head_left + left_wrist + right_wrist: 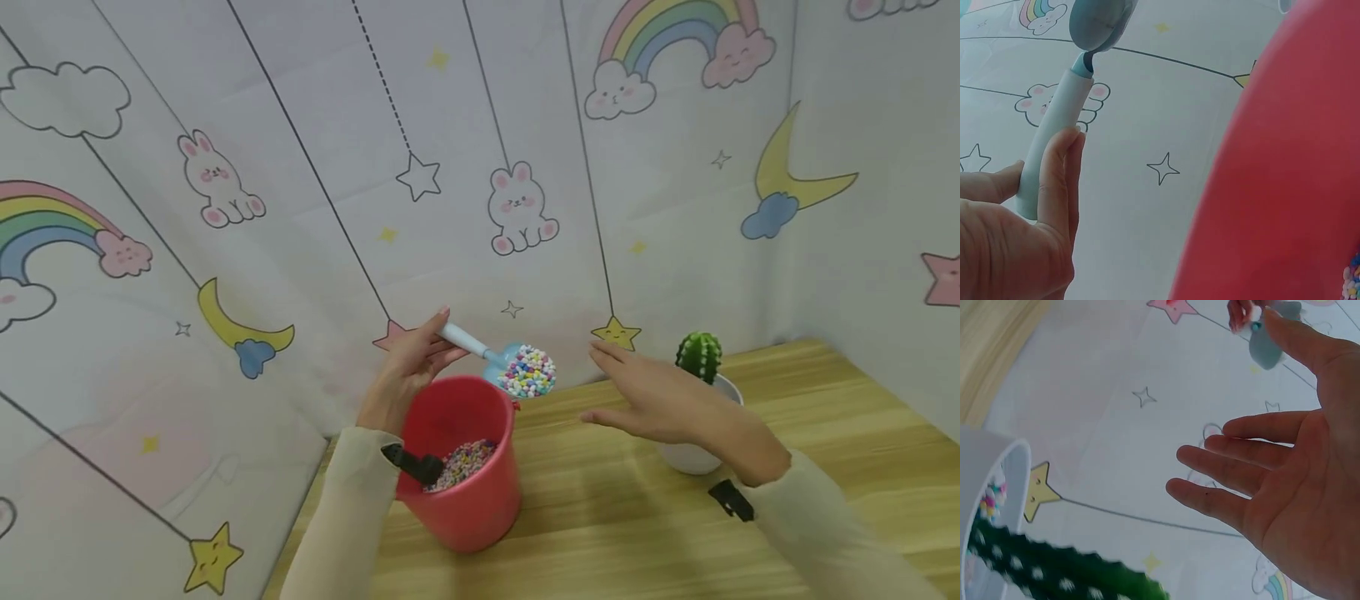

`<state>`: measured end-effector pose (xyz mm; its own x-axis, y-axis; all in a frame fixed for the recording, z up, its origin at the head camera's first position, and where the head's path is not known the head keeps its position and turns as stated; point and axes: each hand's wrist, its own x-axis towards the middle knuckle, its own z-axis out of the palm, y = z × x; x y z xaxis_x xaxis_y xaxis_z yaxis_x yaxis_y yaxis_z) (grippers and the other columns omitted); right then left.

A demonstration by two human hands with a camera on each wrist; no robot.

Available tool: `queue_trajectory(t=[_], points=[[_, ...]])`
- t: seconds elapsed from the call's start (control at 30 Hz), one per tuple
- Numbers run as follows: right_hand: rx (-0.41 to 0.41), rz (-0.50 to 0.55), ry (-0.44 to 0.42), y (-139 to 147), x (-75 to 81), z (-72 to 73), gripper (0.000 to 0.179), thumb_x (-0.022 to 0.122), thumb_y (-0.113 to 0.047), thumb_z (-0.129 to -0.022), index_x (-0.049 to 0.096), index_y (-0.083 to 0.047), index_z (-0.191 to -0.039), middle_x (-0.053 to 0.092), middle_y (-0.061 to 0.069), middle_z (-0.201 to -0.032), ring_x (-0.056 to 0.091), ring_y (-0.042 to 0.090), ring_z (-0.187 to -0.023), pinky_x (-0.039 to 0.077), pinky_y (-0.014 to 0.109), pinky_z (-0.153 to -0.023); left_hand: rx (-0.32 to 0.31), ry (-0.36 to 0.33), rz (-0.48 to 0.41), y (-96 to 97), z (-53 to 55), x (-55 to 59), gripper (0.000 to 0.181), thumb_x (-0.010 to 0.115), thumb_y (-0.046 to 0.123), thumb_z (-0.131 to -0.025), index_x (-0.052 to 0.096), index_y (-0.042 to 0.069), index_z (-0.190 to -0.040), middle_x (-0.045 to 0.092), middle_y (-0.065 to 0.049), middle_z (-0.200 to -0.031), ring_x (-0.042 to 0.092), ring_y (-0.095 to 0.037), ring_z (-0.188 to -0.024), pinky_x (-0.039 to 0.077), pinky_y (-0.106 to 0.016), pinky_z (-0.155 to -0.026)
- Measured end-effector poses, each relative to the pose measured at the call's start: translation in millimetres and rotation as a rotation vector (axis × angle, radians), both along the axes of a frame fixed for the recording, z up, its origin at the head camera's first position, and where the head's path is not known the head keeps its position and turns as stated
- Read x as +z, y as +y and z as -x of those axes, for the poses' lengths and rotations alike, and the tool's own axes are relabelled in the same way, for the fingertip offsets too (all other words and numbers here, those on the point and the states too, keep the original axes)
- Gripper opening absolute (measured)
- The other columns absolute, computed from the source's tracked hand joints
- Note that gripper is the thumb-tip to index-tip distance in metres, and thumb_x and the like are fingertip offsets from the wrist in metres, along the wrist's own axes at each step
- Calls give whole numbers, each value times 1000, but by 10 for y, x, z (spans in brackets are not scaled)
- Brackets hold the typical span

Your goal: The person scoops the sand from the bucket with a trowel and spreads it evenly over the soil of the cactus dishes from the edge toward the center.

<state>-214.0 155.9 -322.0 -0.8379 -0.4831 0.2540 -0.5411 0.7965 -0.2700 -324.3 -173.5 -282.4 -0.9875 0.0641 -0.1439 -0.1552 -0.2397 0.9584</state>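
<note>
My left hand [411,367] grips the pale handle of a small light-blue shovel [467,340], holding it above the far rim of a red bucket [480,500]. Colourful beads [529,372] are heaped in the shovel's scoop. More beads [467,463] lie inside the bucket. In the left wrist view the fingers and thumb pinch the handle [1054,137], and the scoop's underside shows. My right hand [660,396] is held in the air with straight fingers and nothing in it, in front of a potted cactus [699,357]. Its palm shows in the right wrist view.
The cactus stands in a white pot [692,458] on the right of a wood-grain table [600,533]; beads [991,499] show inside that pot. A printed cloth wall [315,208] with rabbits, stars and rainbows rises close behind the table.
</note>
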Motion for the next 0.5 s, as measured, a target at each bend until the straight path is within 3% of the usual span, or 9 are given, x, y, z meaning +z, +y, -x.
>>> queue_trajectory(t=[0.3,0.5], points=[[-43,78,71,361,135,-98,86,66,-55,-100,40,4,-157,42,26,-164,50,47,-145,47,65,-117,-16,-33,-17,244,72,-57,32,69,31,-103,64,2,-115,71,-14,-98,79,-24,-87,68,-33,-77],[-90,124,132,589,219,-152,80,71,-45,-100,42,5,-155,48,28,-158,49,50,-144,46,68,-116,-12,-51,-29,414,108,-89,34,72,31,-100,69,2,-118,76,-13,-94,81,-25,-87,65,-40,-89]])
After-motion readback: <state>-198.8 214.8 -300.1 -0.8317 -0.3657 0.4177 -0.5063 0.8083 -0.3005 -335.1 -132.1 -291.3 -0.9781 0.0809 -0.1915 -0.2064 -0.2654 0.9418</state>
